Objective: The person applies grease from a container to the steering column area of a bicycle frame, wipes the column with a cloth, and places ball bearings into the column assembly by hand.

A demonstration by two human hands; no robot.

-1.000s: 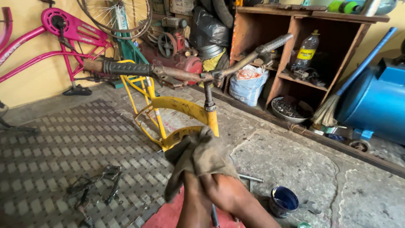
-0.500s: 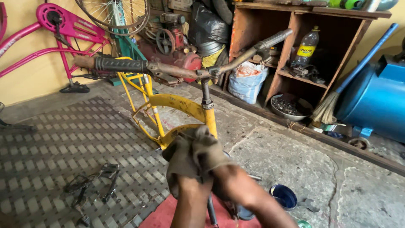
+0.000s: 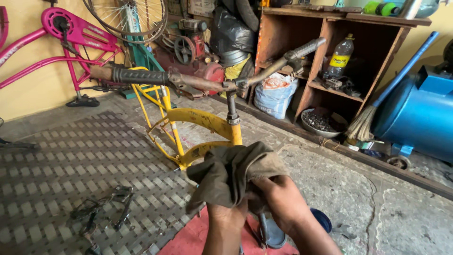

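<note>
Both the left hand [image 3: 226, 215] and the right hand [image 3: 278, 200] grip a dirty brown rag [image 3: 231, 172], fingers closed on it. The rag sits just below the yellow bicycle frame [image 3: 203, 118] and its handlebar [image 3: 198, 81].

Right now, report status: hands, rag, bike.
Left hand and right hand both gripping rag. Yellow bike frame directly ahead, untouched. Nothing between.

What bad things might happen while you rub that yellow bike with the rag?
The loose rag, bunched in both hands, might snag on the yellow bike frame. The rusty handlebar juts close above the left hand and right hand. Pedals lying on the floor could trip someone.
</note>
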